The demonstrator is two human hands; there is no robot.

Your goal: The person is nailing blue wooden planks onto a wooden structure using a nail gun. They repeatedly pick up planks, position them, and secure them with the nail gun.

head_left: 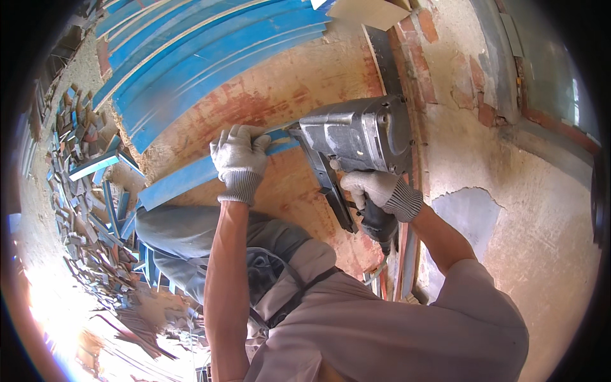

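Head view looks down on two gloved hands at work over a reddish-brown board (305, 83) with worn, patchy paint. Left hand (240, 156), in a white knit glove, is clenched over a blue strip (184, 180) that lies slantwise on the board, fingers curled over its upper edge and pressing it down. Right hand (375, 189), also gloved, is wrapped tight around the dark handle of a grey nail gun (356, 137). The gun's nose meets the right end of the strip, just beside the left hand's fingers; its long magazine slopes down and right toward the handle.

The strip runs from the gun's nose down and left, its far end jutting past the person's knee (184, 232), which is clad in grey trousers. Above the hands, a row of blue strips (210, 51) lies side by side on the board, covering its upper left part. A bare strip of board separates them from the strip under the hand.

At the left, a heap of short blue and brown offcuts (83, 184) litters the ground. To the right of the board, a brick and plaster wall (484, 146) stands, with plaster flaked off in patches.
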